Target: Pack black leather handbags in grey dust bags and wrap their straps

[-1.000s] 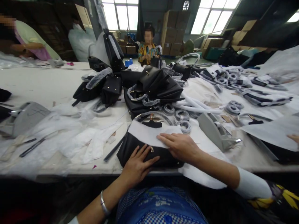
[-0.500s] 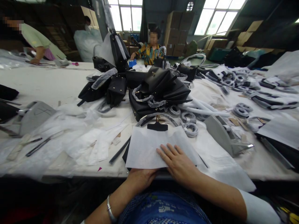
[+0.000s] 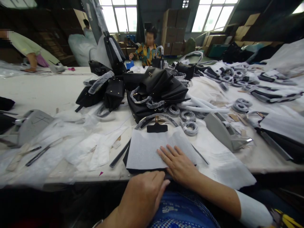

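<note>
A black handbag (image 3: 136, 169) lies at the table's near edge, almost wholly covered by a white paper sheet (image 3: 144, 148). Its black tab with a gold clasp (image 3: 157, 127) and wrapped handle stick out at the far side. My right hand (image 3: 178, 164) lies flat on the paper, fingers spread, pressing it onto the bag. My left hand (image 3: 142, 196) is at the bag's near edge, fingers together and curled toward the paper's lower edge; whether it grips anything is hidden.
A heap of black handbags (image 3: 154, 91) fills the table's middle, with wrapped straps and coils (image 3: 190, 126) beside it. A grey tool (image 3: 223, 133) lies right of me; loose plastic wrap (image 3: 71, 139) lies left. Another person (image 3: 148, 49) sits across; one more stands far left.
The white sheet was pulled down over the bag until it covers the front. My left hand left the bag's face and dropped to its near edge. My right hand stays flat on the paper.
</note>
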Motion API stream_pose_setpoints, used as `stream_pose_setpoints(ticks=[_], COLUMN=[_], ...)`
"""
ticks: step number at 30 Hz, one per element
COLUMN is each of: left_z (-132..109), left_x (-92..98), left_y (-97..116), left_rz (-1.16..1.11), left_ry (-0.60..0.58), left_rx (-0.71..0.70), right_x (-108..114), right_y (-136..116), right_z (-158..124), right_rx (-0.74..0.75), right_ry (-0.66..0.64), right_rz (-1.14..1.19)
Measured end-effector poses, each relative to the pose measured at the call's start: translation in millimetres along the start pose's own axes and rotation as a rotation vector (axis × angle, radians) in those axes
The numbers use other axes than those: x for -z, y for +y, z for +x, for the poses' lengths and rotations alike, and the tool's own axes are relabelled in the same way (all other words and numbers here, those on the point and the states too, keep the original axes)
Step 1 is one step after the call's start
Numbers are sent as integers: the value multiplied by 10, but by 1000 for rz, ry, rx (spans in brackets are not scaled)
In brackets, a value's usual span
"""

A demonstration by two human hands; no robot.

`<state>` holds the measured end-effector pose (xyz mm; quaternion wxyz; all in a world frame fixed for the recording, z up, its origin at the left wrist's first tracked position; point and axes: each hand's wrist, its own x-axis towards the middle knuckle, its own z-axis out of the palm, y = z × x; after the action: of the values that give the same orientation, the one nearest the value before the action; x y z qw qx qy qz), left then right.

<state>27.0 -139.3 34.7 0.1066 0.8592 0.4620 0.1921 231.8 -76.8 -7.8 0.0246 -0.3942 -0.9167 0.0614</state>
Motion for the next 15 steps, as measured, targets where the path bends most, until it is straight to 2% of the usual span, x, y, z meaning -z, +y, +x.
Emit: stream_pose_setpoints(ticks=[2,4,8,12,15], left_z=[176,328,391,303,291], left_x=[7,-105,-378,-447,-438], left_y=[-130,-372,-796,-853,-816], left_rz=[-8,27,64,57,52], left_ry=[48,36,-18,-18,-22], left_rx=[-41,-127,-116,-92,-77], right_x=[-12,3,157,353,392], right_y=[1,7,81,264,380], right_z=[-7,-13,8,97,164], right_rx=[2,2,13,72,118], right_ry=[19,17,-39,-90,-75], right_rz=[9,25,118,209,154])
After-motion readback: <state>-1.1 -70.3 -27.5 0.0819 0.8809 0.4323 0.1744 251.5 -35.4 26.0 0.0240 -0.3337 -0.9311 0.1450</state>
